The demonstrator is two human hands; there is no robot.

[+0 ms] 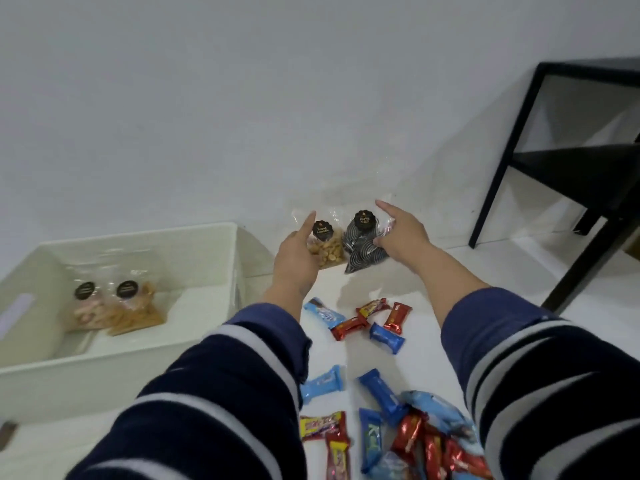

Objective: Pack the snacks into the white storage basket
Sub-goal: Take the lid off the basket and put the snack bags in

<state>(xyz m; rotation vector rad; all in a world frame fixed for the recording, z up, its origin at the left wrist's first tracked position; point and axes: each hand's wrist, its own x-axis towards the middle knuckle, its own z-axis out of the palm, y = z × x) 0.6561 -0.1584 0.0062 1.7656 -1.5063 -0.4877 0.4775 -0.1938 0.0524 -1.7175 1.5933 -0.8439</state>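
Your left hand [294, 261] open, fingers spread against nut bag [325, 245]; right hand [401, 237] open, touching black-swirl bag [363, 247]. Neither one gripped yet, both bags at far wall. White basket [138, 362] left, two clear bags [114, 306] inside already. Small wrapped bars [374, 375] scattered near: roughly fifteen, pile too jumbled to count exactly.

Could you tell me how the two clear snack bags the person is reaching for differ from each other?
The peanut bag holds pale tan nuts; the dark swirl bag holds black, striped pieces. The left hand is at the peanut bag, the right hand at the dark swirl bag. Both are clear, carry a black round label, and stand against the wall.
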